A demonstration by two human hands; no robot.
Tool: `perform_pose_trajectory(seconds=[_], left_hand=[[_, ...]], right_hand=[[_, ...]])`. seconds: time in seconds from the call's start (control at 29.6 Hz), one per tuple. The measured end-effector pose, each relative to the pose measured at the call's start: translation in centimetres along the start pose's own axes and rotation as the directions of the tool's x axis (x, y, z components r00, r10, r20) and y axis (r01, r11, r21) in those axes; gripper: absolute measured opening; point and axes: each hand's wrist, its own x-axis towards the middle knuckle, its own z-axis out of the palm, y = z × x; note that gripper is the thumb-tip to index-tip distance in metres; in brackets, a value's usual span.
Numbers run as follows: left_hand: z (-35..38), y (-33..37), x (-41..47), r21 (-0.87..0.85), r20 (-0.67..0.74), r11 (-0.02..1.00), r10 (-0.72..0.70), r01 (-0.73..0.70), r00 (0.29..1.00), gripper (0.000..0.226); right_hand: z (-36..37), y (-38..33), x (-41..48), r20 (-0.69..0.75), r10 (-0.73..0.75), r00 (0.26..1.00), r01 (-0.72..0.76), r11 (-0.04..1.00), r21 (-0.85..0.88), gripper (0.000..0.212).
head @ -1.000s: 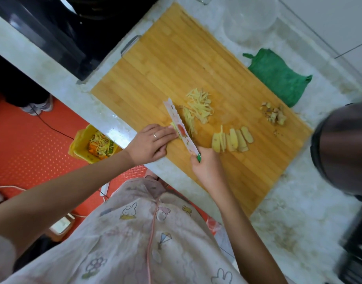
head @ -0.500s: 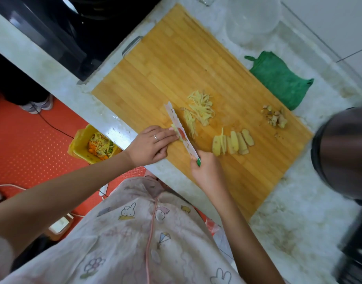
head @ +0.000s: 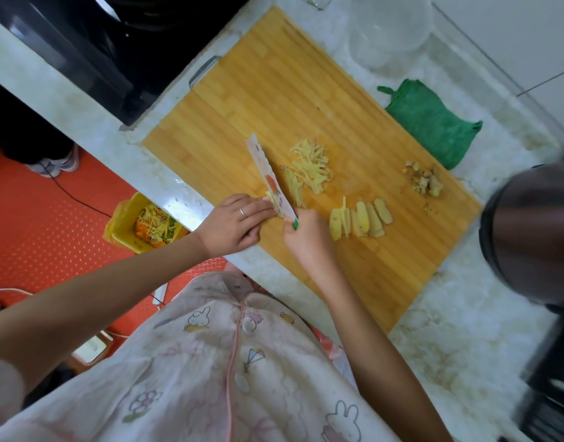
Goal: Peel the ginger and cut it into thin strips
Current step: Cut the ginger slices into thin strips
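The person wore a pale pink top (head: 194, 371) printed with cartoon rabbits, flowers and a kite; darker pink piping (head: 231, 378) ran down its front past a round button (head: 247, 326); a thin ring (head: 244, 212) sat on the left hand (head: 233, 228).

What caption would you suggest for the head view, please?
Left hand steadies ginger while the right hand slices it into strips with a knife on a bamboo board.

Single head-worn wide-angle camera, aimed steeply down.
It looks from above the person's chest, close over the left hand (head: 233, 226) and right hand (head: 306, 242) at the near edge of the rectangular bamboo cutting board (head: 274, 90), which runs diagonally across the frame.
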Motion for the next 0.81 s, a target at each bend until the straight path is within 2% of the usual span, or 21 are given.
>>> perform_pose_trajectory(seconds=[0.14,0.3,0.68,0.81], left_hand=[[0.0,0.0,-0.1,0.008,0.004,1.000,-0.001,0.001,1.000,0.036],[0.0,0.0,-0.2,0.030,0.023,0.999,0.011,-0.011,1.000,0.035],[0.0,0.1,-0.3,0.011,0.041,1.000,-0.023,0.023,0.999,0.033],[0.0,0.0,-0.2,0.023,0.026,1.000,-0.016,0.016,1.000,0.034]], right_hand=[[0.0,0.6,-0.9,-0.047,-0.004,0.999,0.007,0.997,0.073,0.016],[-0.1,2.1,-2.5,-0.023,-0.032,0.999,0.032,0.999,0.009,0.021],[0.0,1.9,-2.6,0.002,-0.025,1.000,0.025,1.000,-0.007,0.025],[0.2,2.1,-3.0,-0.046,0.005,0.999,-0.004,1.000,0.017,0.023]])
